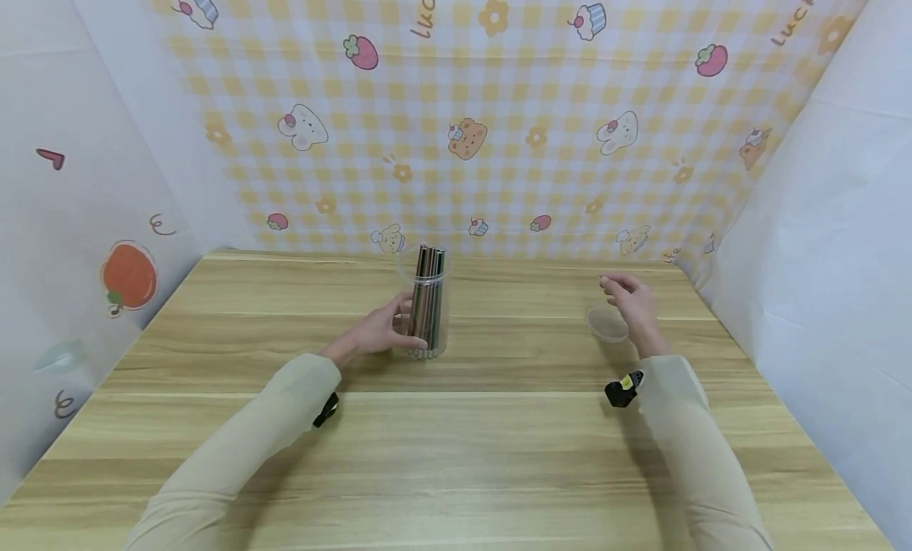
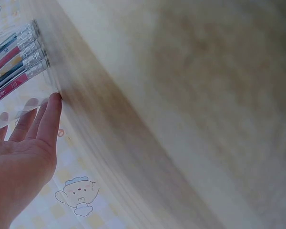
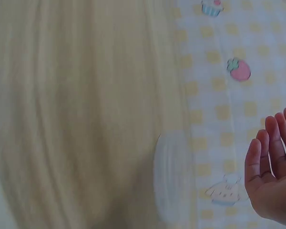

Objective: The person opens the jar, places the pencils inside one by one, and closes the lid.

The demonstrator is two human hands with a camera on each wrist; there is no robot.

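A clear plastic jar (image 1: 445,321) stands on the table, with several dark-looking pencils (image 1: 427,305) upright inside it. My left hand (image 1: 378,329) holds the jar low down, thumb across the front and fingers round its left side. In the left wrist view the pencils (image 2: 19,71) show red, yellow and dark barrels with metal ferrules at the jar's base; the left hand (image 2: 28,152) lies against the clear wall. My right hand (image 1: 632,304) hovers over a round clear lid (image 1: 607,326) on the table. Its fingers are loosely bent, and I see nothing between them in the right wrist view.
The wood-grain table (image 1: 456,456) meets a yellow checked backdrop (image 1: 499,139) behind the jar. White panels stand at the left (image 1: 71,218) and right (image 1: 826,218). A black wrist camera (image 1: 624,389) is on the right wrist, with another (image 1: 326,410) on the left.
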